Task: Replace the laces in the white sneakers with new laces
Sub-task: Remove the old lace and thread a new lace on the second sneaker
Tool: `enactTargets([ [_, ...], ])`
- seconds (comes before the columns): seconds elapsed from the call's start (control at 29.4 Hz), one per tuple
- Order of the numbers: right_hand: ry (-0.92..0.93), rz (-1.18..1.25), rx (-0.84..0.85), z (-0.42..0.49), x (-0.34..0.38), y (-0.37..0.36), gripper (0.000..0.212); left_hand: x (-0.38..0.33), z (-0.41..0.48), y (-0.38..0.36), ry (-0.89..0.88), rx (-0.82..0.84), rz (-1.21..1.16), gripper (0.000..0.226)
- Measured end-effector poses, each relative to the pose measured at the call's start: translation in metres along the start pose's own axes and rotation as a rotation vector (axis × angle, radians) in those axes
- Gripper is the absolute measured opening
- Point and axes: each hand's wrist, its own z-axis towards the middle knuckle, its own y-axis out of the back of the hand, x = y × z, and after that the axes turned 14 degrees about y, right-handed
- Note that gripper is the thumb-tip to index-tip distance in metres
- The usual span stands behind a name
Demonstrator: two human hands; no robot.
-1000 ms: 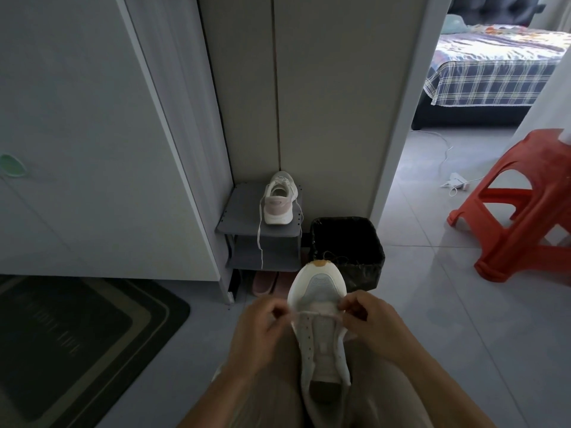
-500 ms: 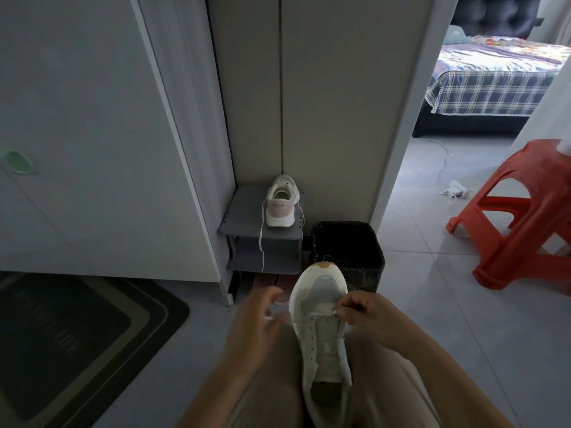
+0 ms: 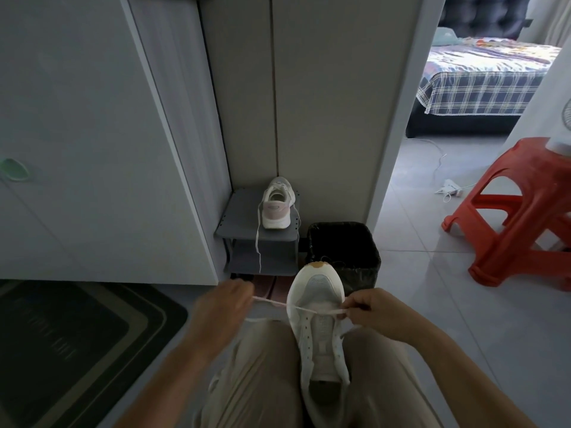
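The white sneaker (image 3: 318, 329) lies along the person's lap between the knees, toe pointing away. A white lace (image 3: 272, 302) runs taut across its front eyelets. The left hand (image 3: 221, 307), blurred and out to the side, has its grip pinched on one end. The right hand (image 3: 370, 307) pinches the other end just beside the shoe. A second sneaker (image 3: 278, 205) sits on the grey shelf (image 3: 241, 223).

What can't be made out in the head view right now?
Head view, all:
- left hand: motion-blurred; its grip on the lace is unreadable.
- right hand: pinches the lace; the lace end is hidden in its fingers.
- sneaker: heel buried between the thighs; threaded eyelets too small to tell.
- bin: inside too dark.
- rack: bottom shelf hidden by the left hand.
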Motion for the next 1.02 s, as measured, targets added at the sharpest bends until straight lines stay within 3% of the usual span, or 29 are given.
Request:
enactTargets([
  [0.17, 0.022, 0.095, -0.011, -0.001, 0.000, 0.000, 0.019, 0.059, -0.011, 0.003, 0.535, 0.021, 0.017, 0.021],
  [0.27, 0.037, 0.101, -0.058, -0.002, -0.003, -0.004, 0.019, 0.038, -0.019, 0.003, 0.683, 0.044, -0.134, 0.008],
  [0.34, 0.041, 0.108, -0.076, -0.003, -0.003, -0.005, 0.019, -0.002, -0.030, -0.002, 0.701, 0.219, -0.395, 0.008],
  [0.41, 0.039, 0.110, -0.061, -0.002, -0.002, -0.006, 0.017, -0.049, -0.043, -0.009, 0.745, 0.500, -0.727, 0.013],
  [0.48, 0.041, 0.109, -0.041, -0.001, -0.001, -0.007, 0.016, -0.083, -0.044, -0.012, 0.949, 0.673, -1.183, 0.022],
  [0.54, 0.046, 0.093, -0.018, -0.002, 0.001, -0.008, 0.017, -0.098, -0.035, -0.016, 1.179, 0.611, -1.497, 0.022],
  [0.65, 0.055, 0.073, -0.004, -0.002, 0.002, -0.007, 0.018, -0.099, -0.017, -0.023, 1.312, 0.511, -1.600, 0.019],
  [0.88, 0.044, 0.049, -0.005, -0.003, -0.002, 0.004, 0.018, -0.091, -0.003, -0.012, 1.162, 0.362, -1.538, 0.011],
  [1.02, -0.003, 0.034, 0.075, -0.006, -0.004, 0.010, 0.025, -0.053, -0.005, -0.006, 1.188, 0.192, -1.760, 0.008],
])
